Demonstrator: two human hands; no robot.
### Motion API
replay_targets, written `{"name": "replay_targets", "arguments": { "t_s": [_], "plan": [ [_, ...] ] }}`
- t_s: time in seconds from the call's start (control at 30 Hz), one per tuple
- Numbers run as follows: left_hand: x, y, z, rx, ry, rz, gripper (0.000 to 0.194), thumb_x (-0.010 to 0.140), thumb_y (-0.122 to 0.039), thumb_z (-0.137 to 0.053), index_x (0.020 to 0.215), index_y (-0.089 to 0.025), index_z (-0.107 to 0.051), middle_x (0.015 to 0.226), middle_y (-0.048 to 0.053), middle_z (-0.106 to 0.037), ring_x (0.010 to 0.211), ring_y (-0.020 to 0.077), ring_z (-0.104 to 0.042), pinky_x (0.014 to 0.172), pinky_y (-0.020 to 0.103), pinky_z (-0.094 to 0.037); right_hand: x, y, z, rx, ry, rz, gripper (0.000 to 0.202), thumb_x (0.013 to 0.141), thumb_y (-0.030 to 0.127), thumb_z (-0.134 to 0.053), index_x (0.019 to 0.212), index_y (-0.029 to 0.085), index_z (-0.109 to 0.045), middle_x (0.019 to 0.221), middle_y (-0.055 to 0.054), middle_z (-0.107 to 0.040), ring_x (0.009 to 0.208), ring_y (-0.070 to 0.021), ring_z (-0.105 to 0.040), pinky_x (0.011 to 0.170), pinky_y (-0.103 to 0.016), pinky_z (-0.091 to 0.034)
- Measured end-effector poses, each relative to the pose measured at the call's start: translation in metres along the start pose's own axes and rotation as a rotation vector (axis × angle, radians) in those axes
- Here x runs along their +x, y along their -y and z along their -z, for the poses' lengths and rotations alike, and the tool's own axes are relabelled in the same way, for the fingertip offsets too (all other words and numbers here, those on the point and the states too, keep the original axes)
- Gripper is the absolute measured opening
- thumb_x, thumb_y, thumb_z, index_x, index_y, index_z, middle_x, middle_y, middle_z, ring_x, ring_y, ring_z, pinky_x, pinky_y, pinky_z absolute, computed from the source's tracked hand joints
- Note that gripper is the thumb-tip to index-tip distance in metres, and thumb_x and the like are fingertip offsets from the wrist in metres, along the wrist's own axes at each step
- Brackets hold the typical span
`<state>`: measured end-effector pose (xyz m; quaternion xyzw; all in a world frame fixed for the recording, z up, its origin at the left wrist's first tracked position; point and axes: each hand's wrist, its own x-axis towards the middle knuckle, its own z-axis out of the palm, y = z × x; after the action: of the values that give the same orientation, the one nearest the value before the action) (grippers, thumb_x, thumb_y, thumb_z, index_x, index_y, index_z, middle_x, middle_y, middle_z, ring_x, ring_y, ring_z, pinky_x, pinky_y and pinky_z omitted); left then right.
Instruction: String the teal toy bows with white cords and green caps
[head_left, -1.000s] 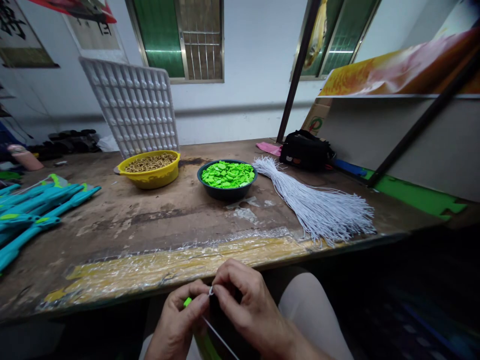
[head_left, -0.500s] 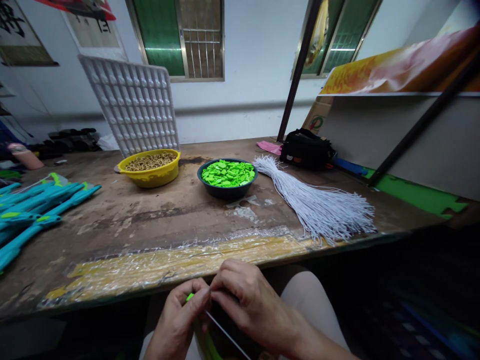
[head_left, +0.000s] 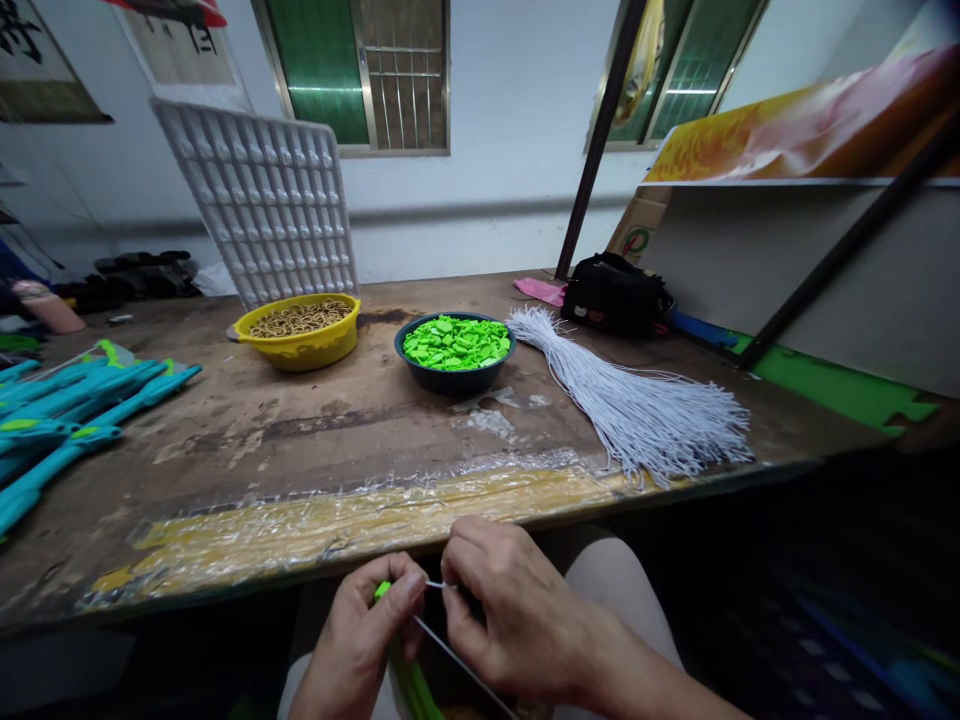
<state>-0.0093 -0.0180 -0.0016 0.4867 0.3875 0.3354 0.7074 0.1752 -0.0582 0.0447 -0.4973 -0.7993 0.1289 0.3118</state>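
Below the table's front edge, my left hand (head_left: 361, 640) pinches a small bright green piece (head_left: 382, 591) between thumb and fingers. A thin white cord (head_left: 459, 660) runs from this hand down to the lower right. My right hand (head_left: 510, 610), just to the right, is closed on a short end of white cord (head_left: 433, 584) that stretches between the two hands. Under my left hand a longer green part (head_left: 417, 690) shows; its lower end is out of view.
On the table (head_left: 300, 440) stand a yellow bowl of metal rings (head_left: 300, 348) and a dark bowl of green pieces (head_left: 454, 380). A bundle of white cords (head_left: 645, 410) lies right, teal parts (head_left: 82, 410) left, a black bag (head_left: 616, 295) behind.
My right hand has moved slightly right, away from my left hand, and a short length of white cord now shows between them. The left hand has barely moved.
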Motion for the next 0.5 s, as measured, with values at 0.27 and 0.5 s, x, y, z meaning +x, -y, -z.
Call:
{"name": "replay_targets", "arguments": {
  "t_s": [0.27, 0.5],
  "plan": [
    [-0.002, 0.001, 0.0, -0.003, -0.003, 0.008, 0.047, 0.08, -0.057, -0.074, 0.065, -0.017, -0.055, 0.055, -0.004, -0.044, 0.051, 0.009, -0.038, 0.052, 0.022, -0.03, -0.011, -0.001, -0.012, 0.227, -0.077, -0.153, 0.008, 0.087, 0.02, -0.064, 0.085, 0.018, -0.057, 0.081, -0.002, -0.06, 0.075, -0.0157, -0.055, 0.067, -0.027, -0.039],
    [-0.002, 0.006, 0.007, 0.099, -0.051, 0.009, 0.051, 0.076, -0.065, -0.074, 0.066, -0.017, -0.058, 0.051, -0.004, -0.046, 0.05, 0.0098, -0.039, 0.052, 0.023, -0.028, -0.005, -0.001, -0.007, 0.108, -0.019, -0.036, 0.013, 0.081, 0.013, -0.053, 0.069, 0.018, -0.051, 0.068, 0.0, -0.055, 0.062, -0.0123, -0.049, 0.058, -0.026, -0.032]
  ]
}}
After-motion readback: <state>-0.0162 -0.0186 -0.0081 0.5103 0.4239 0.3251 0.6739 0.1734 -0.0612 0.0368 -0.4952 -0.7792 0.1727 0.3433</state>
